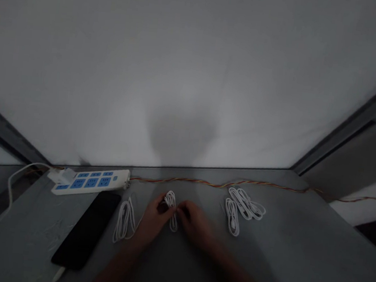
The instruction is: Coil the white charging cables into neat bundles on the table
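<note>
Holding coiled white cable (170, 199) between hands (155, 218) (195, 221)

White cables (232, 217) lay right of the white, blue-socketed power strip (91, 182); the phone (87, 230) beside it was black.

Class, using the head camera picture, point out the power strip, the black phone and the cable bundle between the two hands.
Power strip (122, 178): head view, on the white casing at its right end.
Black phone (87, 231): head view, middle of its dark face.
Cable bundle (173, 224): head view, on its lower loops.
</note>
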The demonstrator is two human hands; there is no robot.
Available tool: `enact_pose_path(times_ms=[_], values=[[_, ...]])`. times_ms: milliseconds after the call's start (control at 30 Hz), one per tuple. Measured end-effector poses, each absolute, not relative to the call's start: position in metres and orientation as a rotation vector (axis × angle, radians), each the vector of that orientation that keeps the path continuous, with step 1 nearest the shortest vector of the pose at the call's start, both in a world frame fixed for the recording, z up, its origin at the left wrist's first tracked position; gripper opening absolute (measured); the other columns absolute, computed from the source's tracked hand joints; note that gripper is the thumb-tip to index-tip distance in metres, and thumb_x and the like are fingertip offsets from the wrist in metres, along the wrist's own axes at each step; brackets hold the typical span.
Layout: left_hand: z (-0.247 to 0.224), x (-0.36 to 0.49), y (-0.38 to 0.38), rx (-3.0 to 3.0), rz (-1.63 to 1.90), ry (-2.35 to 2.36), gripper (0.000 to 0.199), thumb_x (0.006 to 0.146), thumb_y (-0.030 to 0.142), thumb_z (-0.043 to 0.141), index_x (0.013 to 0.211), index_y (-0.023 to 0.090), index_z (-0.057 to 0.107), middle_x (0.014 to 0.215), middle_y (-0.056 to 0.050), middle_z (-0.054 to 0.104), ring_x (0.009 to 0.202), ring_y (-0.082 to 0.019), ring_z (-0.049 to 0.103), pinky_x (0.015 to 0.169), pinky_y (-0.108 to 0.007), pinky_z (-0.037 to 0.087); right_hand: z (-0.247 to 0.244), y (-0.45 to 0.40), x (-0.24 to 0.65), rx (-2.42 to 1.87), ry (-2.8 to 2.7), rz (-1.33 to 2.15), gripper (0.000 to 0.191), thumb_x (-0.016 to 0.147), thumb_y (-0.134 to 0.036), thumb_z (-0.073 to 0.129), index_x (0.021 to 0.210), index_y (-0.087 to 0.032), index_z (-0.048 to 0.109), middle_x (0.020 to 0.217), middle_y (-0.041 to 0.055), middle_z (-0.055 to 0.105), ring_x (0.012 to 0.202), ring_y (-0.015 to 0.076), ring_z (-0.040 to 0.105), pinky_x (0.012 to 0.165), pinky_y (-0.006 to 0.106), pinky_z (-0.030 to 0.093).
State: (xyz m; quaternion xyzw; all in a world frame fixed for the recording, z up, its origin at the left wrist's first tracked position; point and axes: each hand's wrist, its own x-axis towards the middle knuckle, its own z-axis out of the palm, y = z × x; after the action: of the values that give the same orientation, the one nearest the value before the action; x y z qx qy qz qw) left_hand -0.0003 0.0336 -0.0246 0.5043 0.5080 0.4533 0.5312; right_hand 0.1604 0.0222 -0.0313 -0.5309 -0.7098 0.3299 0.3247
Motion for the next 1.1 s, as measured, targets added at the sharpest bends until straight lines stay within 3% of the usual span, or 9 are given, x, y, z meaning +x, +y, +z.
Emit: enact_pose_path(times_ms=[233, 367, 567, 867, 1100], values=[[-0.023, 0.001, 0.033, 0.732, 1.069, 0.972, 0.046, 0.058, 0.031, 0.085, 0.1, 0.016, 0.072, 0.082, -0.002, 0.07, 0.079, -0.017, 0.063, 0.077, -0.029, 0.047, -0.028, 0.03, 0.177, -1.167, -1.698, 1.112, 0.026, 0.09, -0.035, 0.058, 0.108, -0.019, 0.066, 0.091, 0.0042, 0.069, 0.079, 0.0178, 0.062, 0.072, 0.028, 0.05], [-0.018, 0.002, 0.03, 0.605, 0.971, 0.814, 0.042, 0.06, 0.028, 0.085, 0.098, 0.016, 0.073, 0.084, -0.003, 0.072, 0.082, -0.017, 0.064, 0.078, -0.027, 0.046, -0.021, 0.029, 0.179, -1.052, -1.691, 1.194, 0.025, 0.086, -0.039, 0.064, 0.1, -0.02, 0.069, 0.086, 0.0032, 0.067, 0.073, 0.0157, 0.06, 0.068, 0.027, 0.049], [-0.018, -0.002, 0.03, 0.551, 0.852, 0.742, 0.036, 0.061, 0.026, 0.083, 0.095, 0.015, 0.075, 0.083, -0.003, 0.073, 0.074, -0.014, 0.064, 0.066, -0.021, 0.044, -0.011, 0.028, 0.177, -0.971, -1.748, 1.164, 0.027, 0.085, -0.047, 0.067, 0.086, -0.021, 0.073, 0.085, 0.0037, 0.068, 0.074, 0.0164, 0.062, 0.066, 0.026, 0.047], [-0.009, -0.003, 0.028, 0.58, 0.727, 0.663, 0.019, 0.068, 0.021, 0.076, 0.085, 0.012, 0.075, 0.077, -0.003, 0.072, 0.07, -0.014, 0.064, 0.067, -0.023, 0.042, -0.014, 0.027, 0.182, -0.947, -1.874, 1.041, 0.028, 0.091, -0.045, 0.062, 0.092, -0.02, 0.073, 0.084, 0.0045, 0.069, 0.072, 0.0154, 0.062, 0.066, 0.025, 0.048], [-0.01, -0.005, 0.029, 0.565, 0.689, 0.661, 0.026, 0.061, 0.021, 0.083, 0.084, 0.011, 0.075, 0.074, -0.003, 0.071, 0.065, -0.011, 0.063, 0.063, -0.02, 0.042, -0.01, 0.026, 0.184, -0.92, -2.021, 0.94, 0.023, 0.095, -0.039, 0.058, 0.095, -0.021, 0.072, 0.087, 0.0033, 0.069, 0.073, 0.0142, 0.063, 0.067, 0.023, 0.047]])
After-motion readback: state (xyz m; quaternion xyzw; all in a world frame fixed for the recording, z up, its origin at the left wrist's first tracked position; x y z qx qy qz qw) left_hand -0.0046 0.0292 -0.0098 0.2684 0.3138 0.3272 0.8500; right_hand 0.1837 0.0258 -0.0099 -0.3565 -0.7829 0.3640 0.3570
